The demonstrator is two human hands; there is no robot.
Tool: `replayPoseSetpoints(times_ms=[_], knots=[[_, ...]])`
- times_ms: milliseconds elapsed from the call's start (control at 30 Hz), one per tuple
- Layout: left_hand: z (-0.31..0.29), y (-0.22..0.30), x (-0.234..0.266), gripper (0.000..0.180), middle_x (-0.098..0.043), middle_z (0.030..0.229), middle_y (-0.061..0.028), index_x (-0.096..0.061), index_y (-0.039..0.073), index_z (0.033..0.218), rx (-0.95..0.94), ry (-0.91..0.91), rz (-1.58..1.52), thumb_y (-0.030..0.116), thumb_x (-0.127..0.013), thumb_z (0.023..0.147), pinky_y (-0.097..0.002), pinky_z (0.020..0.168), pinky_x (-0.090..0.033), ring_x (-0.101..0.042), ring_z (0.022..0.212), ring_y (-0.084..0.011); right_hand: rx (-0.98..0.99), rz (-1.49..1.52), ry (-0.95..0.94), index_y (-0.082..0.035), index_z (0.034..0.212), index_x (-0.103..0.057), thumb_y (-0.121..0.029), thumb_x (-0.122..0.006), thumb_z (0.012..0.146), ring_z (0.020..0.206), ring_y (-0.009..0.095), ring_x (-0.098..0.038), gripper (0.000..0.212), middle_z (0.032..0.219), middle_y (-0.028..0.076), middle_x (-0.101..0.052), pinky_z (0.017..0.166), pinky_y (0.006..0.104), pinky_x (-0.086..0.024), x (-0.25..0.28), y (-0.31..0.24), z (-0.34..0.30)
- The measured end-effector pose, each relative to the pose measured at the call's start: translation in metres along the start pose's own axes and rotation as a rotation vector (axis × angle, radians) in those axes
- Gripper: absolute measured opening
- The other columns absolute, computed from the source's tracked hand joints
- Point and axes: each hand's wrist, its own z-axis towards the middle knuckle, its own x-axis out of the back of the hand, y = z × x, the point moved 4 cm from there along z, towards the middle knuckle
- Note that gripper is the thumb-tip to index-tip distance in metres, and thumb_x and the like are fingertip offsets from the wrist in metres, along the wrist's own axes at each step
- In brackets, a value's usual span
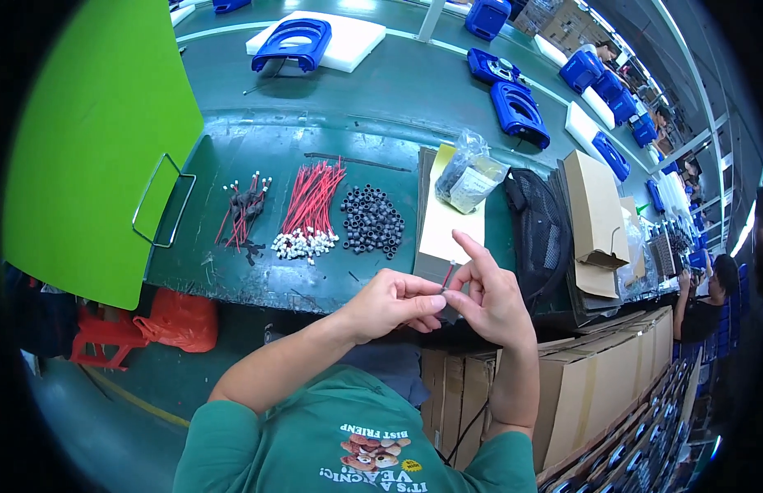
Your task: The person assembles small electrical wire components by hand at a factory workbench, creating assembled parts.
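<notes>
My left hand (390,306) and my right hand (490,299) meet in front of me at the table's near edge. Between their fingertips is a short red wire (449,274) with a small pale end pointing up. The left thumb and fingers pinch its lower part, where something small and dark shows, mostly hidden. My right thumb presses against the other fingers at the same spot, while its index finger stretches upward. On the table beyond lie a bundle of red wires with white connectors (314,197), a heap of black rings (372,220) and a smaller bunch of wires with black wrapping (245,205).
A green panel (94,148) with a metal handle stands at left. To the right are a clear plastic bag (470,177) on yellow paper, a black mesh bag (539,234) and cardboard boxes (599,378). Blue housings (295,43) sit on the line behind; another person works far right.
</notes>
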Motion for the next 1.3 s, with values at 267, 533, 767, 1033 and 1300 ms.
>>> replayPoseSetpoints(times_ms=[267, 533, 767, 1033, 1300], knots=[[-0.006, -0.009, 0.016, 0.015, -0.061, 0.069, -0.0045, -0.062, 0.0, 0.088, -0.073, 0.079, -0.158, 0.015, -0.06, 0.082, -0.0208, 0.057, -0.049, -0.058, 0.062, -0.0086, -0.078, 0.136, 0.225, -0.003, 0.115, -0.051, -0.005, -0.071, 0.064, 0.057, 0.006, -0.049, 0.055, 0.083, 0.006, -0.058, 0.05, 0.0197, -0.041, -0.007, 0.001, -0.01], [-0.008, -0.011, 0.014, 0.013, -0.056, 0.067, -0.0012, -0.059, 0.002, 0.088, -0.114, 0.033, -0.341, 0.015, -0.057, 0.084, -0.0207, 0.054, -0.045, -0.053, 0.057, -0.0069, -0.206, 0.793, 0.281, 0.004, 0.107, -0.051, -0.001, -0.063, 0.075, 0.081, 0.011, -0.056, 0.034, 0.095, 0.009, -0.059, 0.07, 0.0219, -0.046, -0.037, 0.037, -0.025], [-0.011, -0.009, 0.014, 0.012, -0.055, 0.068, -0.0008, -0.057, 0.003, 0.088, -0.152, 0.02, -0.345, 0.014, -0.055, 0.085, -0.0218, 0.055, -0.045, -0.052, 0.058, -0.0074, -0.272, 0.917, 0.272, 0.003, 0.09, -0.058, -0.001, -0.063, 0.075, 0.062, 0.007, -0.055, 0.017, 0.076, 0.005, -0.06, 0.057, 0.0176, -0.045, -0.048, 0.045, -0.033], [-0.013, -0.007, 0.008, 0.014, -0.057, 0.078, -0.0028, -0.056, 0.002, 0.093, -0.168, 0.09, -0.163, 0.013, -0.056, 0.084, -0.0222, 0.065, -0.049, -0.057, 0.069, -0.011, -0.221, 0.735, 0.375, 0.003, 0.084, -0.058, -0.002, -0.063, 0.077, 0.058, 0.005, -0.051, 0.01, 0.072, 0.001, -0.058, 0.053, 0.0154, -0.04, -0.041, 0.019, -0.034], [-0.011, -0.005, 0.001, 0.02, -0.055, 0.077, -0.0025, -0.054, 0.001, 0.094, -0.177, 0.105, -0.341, 0.008, -0.063, 0.078, -0.0186, 0.057, -0.045, -0.052, 0.064, -0.0074, -0.105, 0.345, 0.499, 0.001, 0.078, -0.061, -0.002, -0.064, 0.073, 0.056, 0.005, -0.049, 0.006, 0.068, 0.004, -0.058, 0.05, 0.0175, -0.039, -0.036, 0.012, -0.035]])
